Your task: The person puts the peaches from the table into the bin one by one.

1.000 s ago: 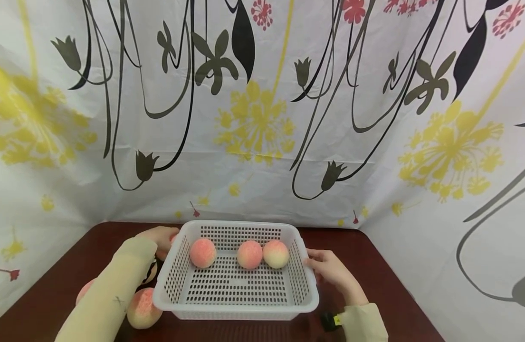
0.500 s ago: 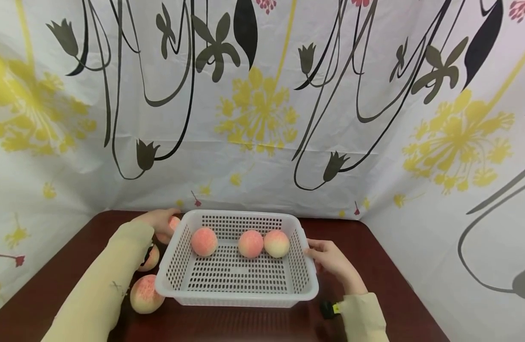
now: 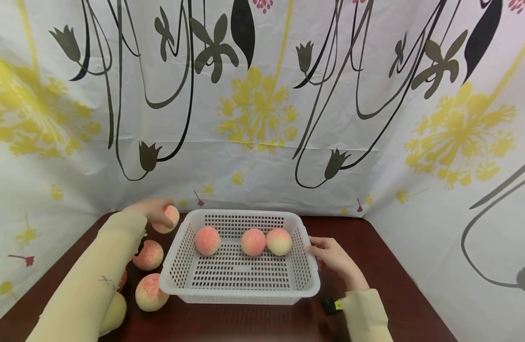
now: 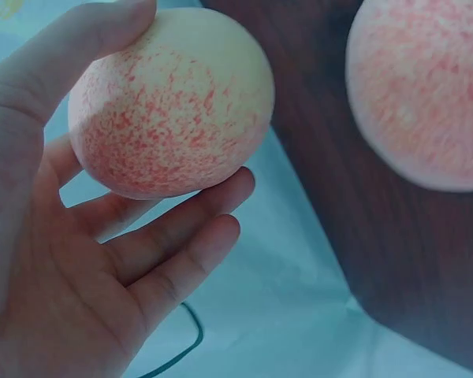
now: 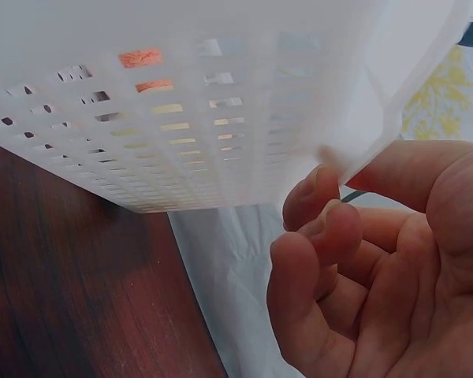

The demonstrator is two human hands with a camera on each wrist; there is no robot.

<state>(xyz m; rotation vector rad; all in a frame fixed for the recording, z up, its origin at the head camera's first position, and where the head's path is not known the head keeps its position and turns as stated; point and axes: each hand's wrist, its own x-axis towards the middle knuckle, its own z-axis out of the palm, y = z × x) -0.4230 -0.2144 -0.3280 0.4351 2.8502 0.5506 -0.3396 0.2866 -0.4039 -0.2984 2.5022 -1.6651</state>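
Note:
At the basket's far left corner, my left hand (image 3: pixel 148 210) holds a peach (image 3: pixel 171 217) up off the table. In the left wrist view the thumb lies over the top of this peach (image 4: pixel 177 110), with fingers curved beneath it. The white plastic basket (image 3: pixel 241 299) has three peaches inside: one peach (image 3: pixel 207 241) on the left, and a second (image 3: pixel 253 242) and third peach (image 3: pixel 279 242) side by side on the right. My right hand (image 3: pixel 332 260) grips the basket's right rim; the right wrist view shows its thumb and forefinger pinching the rim, other fingers curled below.
Left of the basket, a peach (image 3: pixel 148 255) and another peach (image 3: pixel 152 292) sit on the dark red-brown table (image 3: pixel 228 325). A paler peach (image 3: pixel 113 313) lies partly behind the left sleeve (image 3: pixel 87 280). A flower-printed white sheet (image 3: pixel 262 185) hangs behind and along both sides.
My left hand has lifted the peach from beside the basket's left rim and drawn it slightly up and left. My right hand stays at the rim.

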